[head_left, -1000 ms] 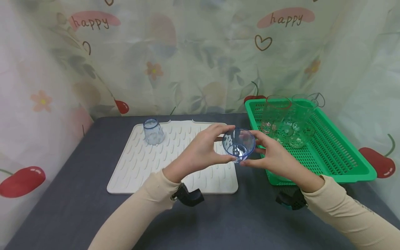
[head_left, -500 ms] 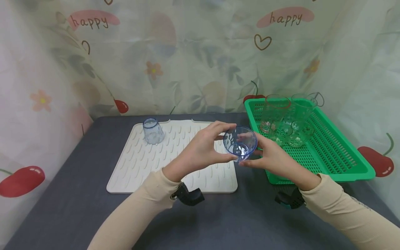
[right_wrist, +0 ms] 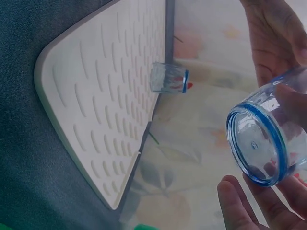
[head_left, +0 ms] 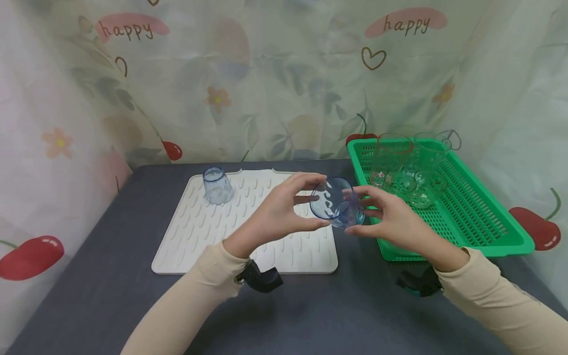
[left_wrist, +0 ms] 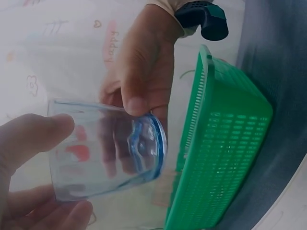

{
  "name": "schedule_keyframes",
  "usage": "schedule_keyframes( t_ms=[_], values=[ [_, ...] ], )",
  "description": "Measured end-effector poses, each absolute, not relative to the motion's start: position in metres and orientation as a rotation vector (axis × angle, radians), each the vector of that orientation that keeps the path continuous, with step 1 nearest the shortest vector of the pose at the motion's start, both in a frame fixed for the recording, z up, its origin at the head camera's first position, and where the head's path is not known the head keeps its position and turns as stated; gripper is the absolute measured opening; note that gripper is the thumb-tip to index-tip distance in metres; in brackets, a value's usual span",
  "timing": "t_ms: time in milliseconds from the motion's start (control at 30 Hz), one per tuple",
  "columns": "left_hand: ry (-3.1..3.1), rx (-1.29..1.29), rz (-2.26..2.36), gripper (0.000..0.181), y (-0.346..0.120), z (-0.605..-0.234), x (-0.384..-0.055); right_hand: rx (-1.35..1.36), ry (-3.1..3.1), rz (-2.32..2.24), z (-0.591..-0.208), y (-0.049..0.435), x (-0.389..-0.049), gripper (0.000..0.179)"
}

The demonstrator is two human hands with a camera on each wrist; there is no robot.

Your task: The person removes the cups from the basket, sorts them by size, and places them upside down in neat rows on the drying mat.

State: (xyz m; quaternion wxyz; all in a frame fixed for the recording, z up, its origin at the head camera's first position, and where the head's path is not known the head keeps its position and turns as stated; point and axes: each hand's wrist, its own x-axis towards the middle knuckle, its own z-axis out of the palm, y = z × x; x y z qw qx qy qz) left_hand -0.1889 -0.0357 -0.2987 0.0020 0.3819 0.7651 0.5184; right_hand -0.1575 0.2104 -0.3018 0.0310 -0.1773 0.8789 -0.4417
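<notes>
A clear bluish tumbler is held in the air by both hands, in front of the white mat's right edge. My left hand grips it near the mouth, thumb below and fingers above in the head view. My right hand holds it near the base, thumb and fingers on opposite sides. The tumbler lies tilted, mouth toward the left hand. In the right wrist view its thick blue-ringed base faces the camera. A similar tumbler stands upside down on the white ridged mat, at its back left.
On the right stands a green perforated basket. Several clear glasses stand at its left, among them a red-rimmed glass and one with a handle. A dark cloth covers the table; a patterned curtain surrounds the back and sides.
The tumbler has tipped from mouth facing up to mouth turned leftward, its base swinging right. My left hand has shifted slightly left, my right hand slightly right.
</notes>
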Motion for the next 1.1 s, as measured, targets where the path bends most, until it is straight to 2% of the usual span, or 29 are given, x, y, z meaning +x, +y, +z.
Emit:
schedule_keyframes(
  t_ms=[533,1100],
  values=[
    [2.245,1.045,1.704,0.073,-0.04,-0.307,-0.191,-0.621,2.724,-1.475,-0.292,0.217,-0.152,0.061],
    [2.338,1.144,1.616,0.076,-0.049,-0.305,-0.194,-0.684,2.717,-1.544,-0.29,0.222,-0.15,0.06]
  ],
)
